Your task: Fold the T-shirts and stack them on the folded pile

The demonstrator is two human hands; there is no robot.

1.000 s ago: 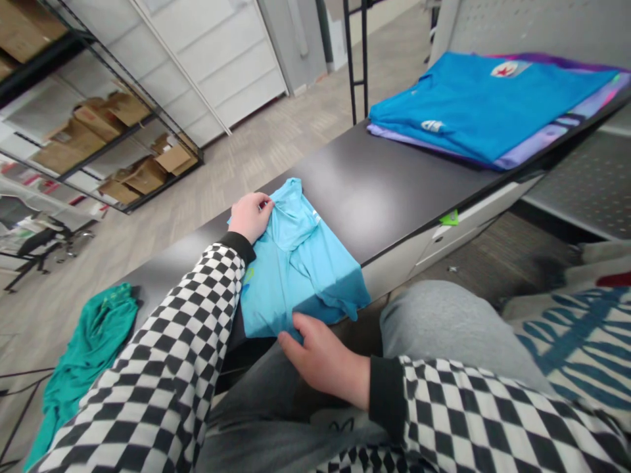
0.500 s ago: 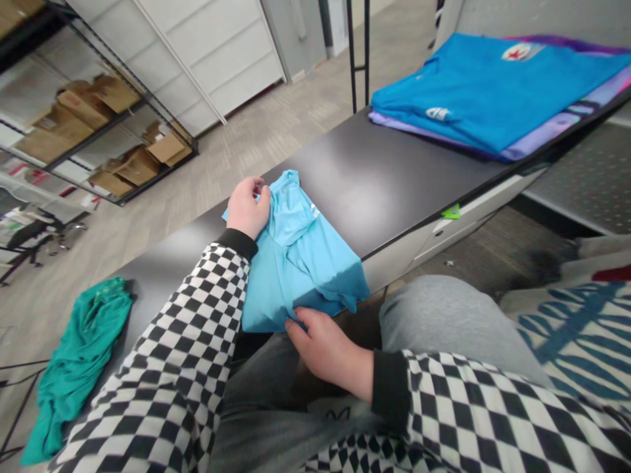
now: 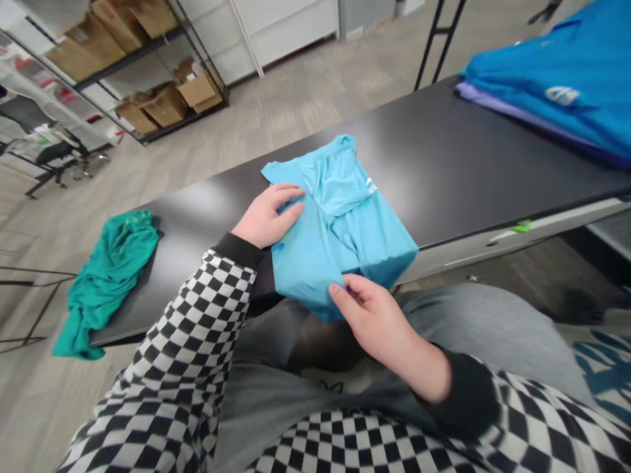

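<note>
A light blue T-shirt (image 3: pixel 315 243), partly folded, lies on the dark tabletop, its lower part hanging over the near edge. A small white print shows on its right side. My left hand (image 3: pixel 273 213) rests on the shirt's left side with fingers stretched out, touching the cloth. At the shirt's hanging near edge, my right hand (image 3: pixel 382 322) pinches the fabric between thumb and forefinger; the other fingers are partly curled underneath.
The long dark table (image 3: pixel 424 144) carries a crumpled green garment (image 3: pixel 111 276) at its left end and a stack of folded blue shirts (image 3: pixel 566 79) at its right. A black-framed shelf (image 3: pixel 148 59) with cardboard boxes stands beyond on the floor.
The view has turned to the right. My left hand has come down from near the collar to the shirt's left side. My right hand still holds the near edge.
</note>
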